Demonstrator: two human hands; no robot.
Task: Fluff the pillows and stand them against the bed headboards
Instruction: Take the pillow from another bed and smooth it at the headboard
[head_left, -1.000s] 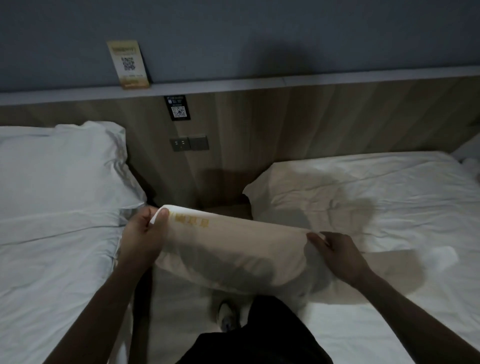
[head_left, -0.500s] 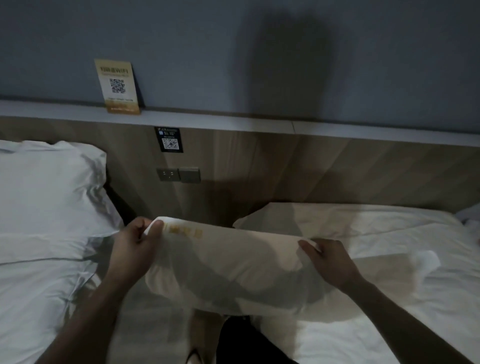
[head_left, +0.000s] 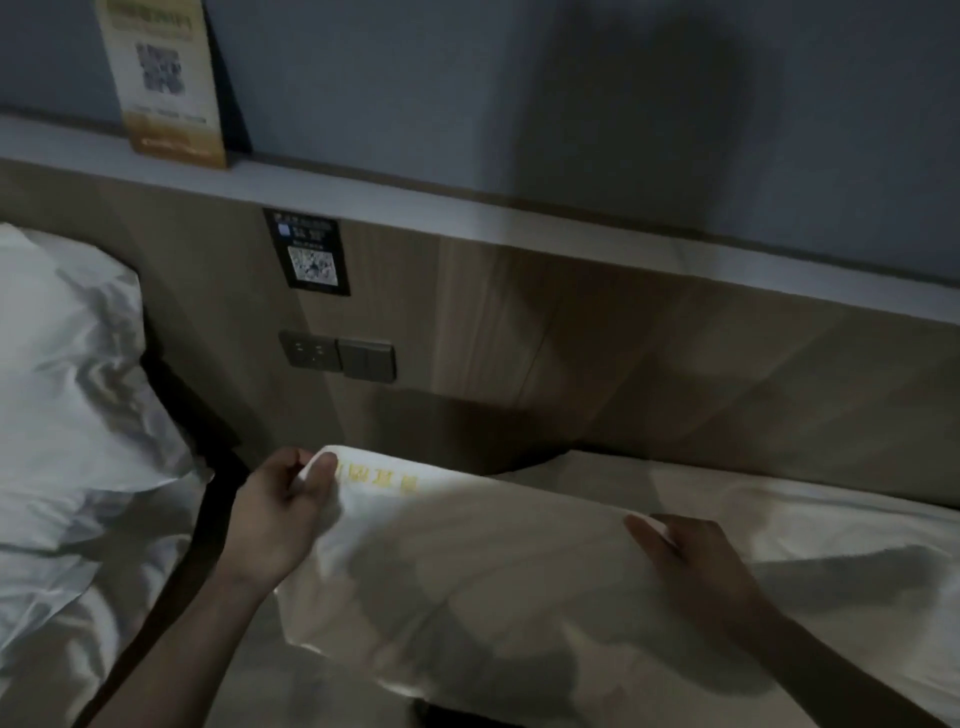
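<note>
Between the two beds, a cream pillow (head_left: 467, 582) was held up in both hands, its long side roughly level and its right part over the near-left corner of the right bed (head_left: 831, 525). Left hand (head_left: 275, 514) pinched the pillow's upper left corner, thumb on the near face and fingers curled behind the fabric. Right hand (head_left: 696, 561) gripped the upper edge further right, thumb on the near face, fingers wrapped over the far side (fingertips hidden by the pillow). Yellow printed characters (head_left: 376, 475) ran along the top edge just beside the left hand; too blurred to read.

Pillow stood apart from the wooden headboard panel (head_left: 571, 332), with a dark gap visible between its top edge and the panel. Lower edge of the pillow sagged in shadow over the gap between the beds.

On the left bed (head_left: 57, 613), a white pillow (head_left: 67, 364) lay propped near the headboard, creased and rumpled, its right edge close to a dark strip beside the panel.

Fixed to the panel: a black QR-code plate (head_left: 309, 253), and below it a power socket (head_left: 310, 352) touching a grey switch (head_left: 366, 359) on its right. A pale ledge (head_left: 467, 210) capped the panel; a yellow card with a QR code (head_left: 162, 78) stood on it, leaning against the blue-grey wall (head_left: 415, 93). A broad shadow fell on the wall and panel. Lighting dim, frame slightly blurred.
</note>
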